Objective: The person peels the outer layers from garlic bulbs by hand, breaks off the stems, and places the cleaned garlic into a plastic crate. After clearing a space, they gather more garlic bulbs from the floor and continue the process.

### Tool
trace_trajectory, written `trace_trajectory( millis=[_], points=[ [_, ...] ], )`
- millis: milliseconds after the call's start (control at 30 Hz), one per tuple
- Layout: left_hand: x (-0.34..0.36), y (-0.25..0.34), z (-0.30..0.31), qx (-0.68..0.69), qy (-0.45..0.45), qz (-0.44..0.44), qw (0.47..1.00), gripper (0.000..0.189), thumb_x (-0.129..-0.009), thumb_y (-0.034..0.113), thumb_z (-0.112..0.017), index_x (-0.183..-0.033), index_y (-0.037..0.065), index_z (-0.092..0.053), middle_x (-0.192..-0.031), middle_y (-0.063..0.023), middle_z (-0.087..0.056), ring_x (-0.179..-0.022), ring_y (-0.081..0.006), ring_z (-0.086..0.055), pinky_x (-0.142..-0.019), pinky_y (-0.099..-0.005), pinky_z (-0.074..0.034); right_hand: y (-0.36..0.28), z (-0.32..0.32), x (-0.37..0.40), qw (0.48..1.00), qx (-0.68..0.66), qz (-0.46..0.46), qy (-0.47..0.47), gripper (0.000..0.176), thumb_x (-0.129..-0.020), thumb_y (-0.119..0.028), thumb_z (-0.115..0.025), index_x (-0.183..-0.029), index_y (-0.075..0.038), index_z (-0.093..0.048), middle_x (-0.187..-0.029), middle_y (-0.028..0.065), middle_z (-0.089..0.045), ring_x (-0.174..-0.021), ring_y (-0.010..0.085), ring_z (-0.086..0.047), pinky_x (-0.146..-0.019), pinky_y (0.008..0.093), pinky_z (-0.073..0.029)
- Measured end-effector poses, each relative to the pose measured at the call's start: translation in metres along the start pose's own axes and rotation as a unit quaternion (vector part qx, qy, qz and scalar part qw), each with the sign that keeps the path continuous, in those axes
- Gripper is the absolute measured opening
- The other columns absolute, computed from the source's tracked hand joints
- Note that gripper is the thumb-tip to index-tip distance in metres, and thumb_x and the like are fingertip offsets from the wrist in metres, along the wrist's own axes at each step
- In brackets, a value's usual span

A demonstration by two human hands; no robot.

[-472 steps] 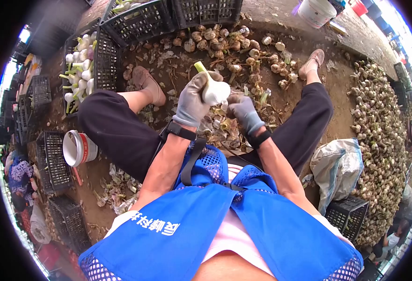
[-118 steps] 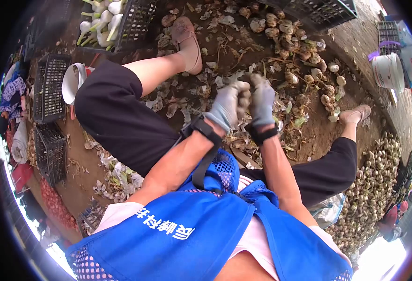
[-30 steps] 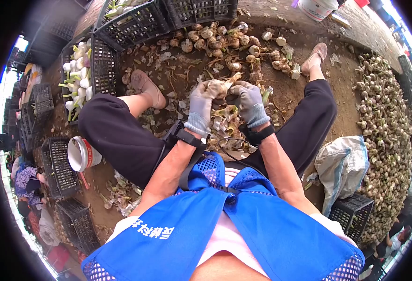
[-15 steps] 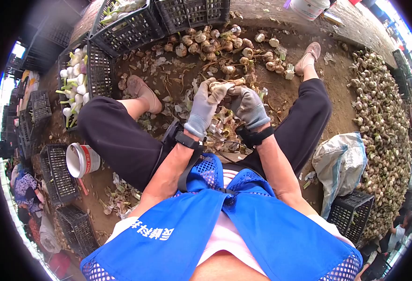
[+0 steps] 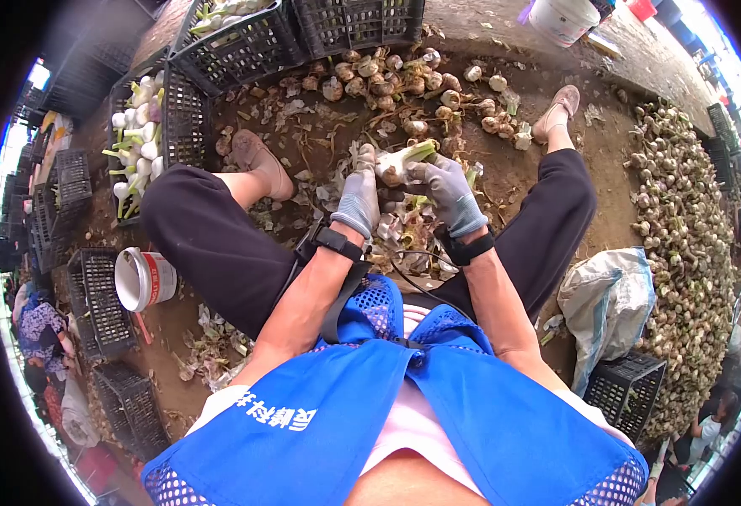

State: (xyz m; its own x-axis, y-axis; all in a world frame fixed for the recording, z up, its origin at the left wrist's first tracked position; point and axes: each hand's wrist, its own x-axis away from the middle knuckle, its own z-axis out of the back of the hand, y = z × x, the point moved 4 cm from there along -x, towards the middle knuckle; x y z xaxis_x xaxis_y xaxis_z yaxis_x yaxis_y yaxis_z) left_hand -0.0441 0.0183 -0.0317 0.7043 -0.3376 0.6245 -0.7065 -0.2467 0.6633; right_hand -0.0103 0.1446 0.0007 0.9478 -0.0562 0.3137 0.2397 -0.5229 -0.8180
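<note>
Gripping a garlic bulb [image 5: 393,168] between them, left hand [image 5: 359,190] and right hand [image 5: 448,192] angle its stem [image 5: 422,151] toward the frame's upper right.

A single garlic bulb [image 5: 393,173] is held just past twelve o'clock from the view's centre, its green-ended stem [image 5: 423,151] pointed toward two o'clock. The pale neck is exposed, while the rounded lower end is coloured brownish.

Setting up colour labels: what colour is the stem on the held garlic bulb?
The garlic stem is green, paler towards the bulb; head view shows it best.
</note>
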Motion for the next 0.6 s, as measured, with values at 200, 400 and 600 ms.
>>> trace_trajectory(
  millis=[200,400,600],
  points=[
    [0.009,0.018,-0.022,-0.136,0.041,-0.385,0.912,0.050,-0.087,0.051,-0.044,-0.095,0.003,-0.056,-0.064,-0.0019,-0.056,-0.053,-0.0109,-0.054,-0.044,-0.0202,-0.042,0.007,0.004,-0.004,0.991,0.039,0.124,-0.023,0.017,-0.079,-0.005,-0.055,-0.095,0.001,-0.060,-0.086,0.0067,-0.063,-0.072,0.0155,-0.061,-0.064,0.0287,-0.052],
    [0.031,0.016,-0.017,0.136,-0.134,0.069,0.979,0.049,-0.086,0.054,-0.039,-0.085,0.009,-0.056,-0.054,-0.0056,-0.052,-0.030,-0.0085,-0.036,-0.026,-0.0188,-0.024,-0.011,0.002,0.004,0.977,0.082,0.179,-0.078,0.017,-0.076,0.000,-0.054,-0.092,0.003,-0.061,-0.084,0.0082,-0.064,-0.077,0.0178,-0.063,-0.066,0.0302,-0.053],
    [0.015,0.007,-0.014,0.148,-0.194,0.131,0.961,0.055,-0.085,0.057,-0.037,-0.091,0.006,-0.056,-0.055,-0.0109,-0.056,-0.026,-0.0092,-0.031,-0.024,-0.0199,-0.022,-0.020,-0.003,0.015,0.974,0.025,0.196,-0.109,0.016,-0.079,0.003,-0.049,-0.089,0.006,-0.061,-0.089,0.0078,-0.063,-0.079,0.0162,-0.061,-0.071,0.0275,-0.050]
  ],
)
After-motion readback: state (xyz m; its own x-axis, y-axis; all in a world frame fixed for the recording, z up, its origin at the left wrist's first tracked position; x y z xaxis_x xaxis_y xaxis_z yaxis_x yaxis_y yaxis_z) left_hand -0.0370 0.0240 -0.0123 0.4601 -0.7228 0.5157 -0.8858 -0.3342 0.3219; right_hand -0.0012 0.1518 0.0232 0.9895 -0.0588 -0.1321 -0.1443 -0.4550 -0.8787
